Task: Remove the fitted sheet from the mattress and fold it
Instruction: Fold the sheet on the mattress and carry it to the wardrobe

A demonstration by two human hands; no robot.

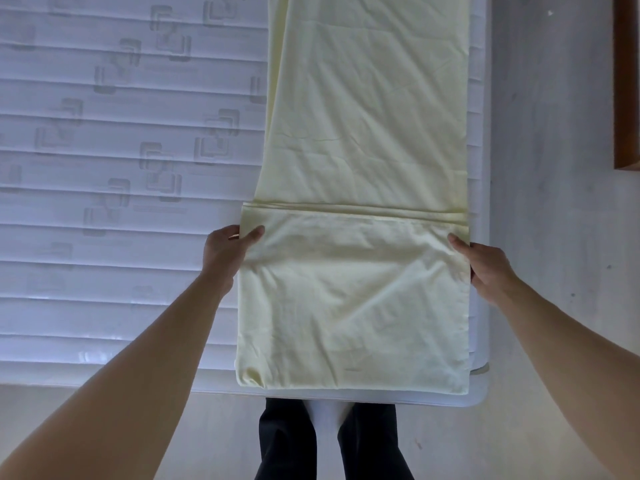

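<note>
Left of frame: bare mattress (104, 168), white, quilted in horizontal ribs with stitched square motifs. Left hand (223, 252) at centre-left pinches the sheet's (363, 133) left edge, thumb on top of the cloth, grip clenched on the sheet. The sheet is off the mattress corners, lying as a long pale-yellow strip along the mattress's right side, centre to top of frame; cotton-like, soft, faintly creased. Its near end is doubled over into a rectangular panel (353, 299), hem running straight across mid-frame. Right hand (485, 268) at centre-right holds the opposite edge, grip also closed on the sheet. Both hands sit at the panel's far corners, likely to keep edges square for the next fold. Floor (554, 168) at right.
</note>
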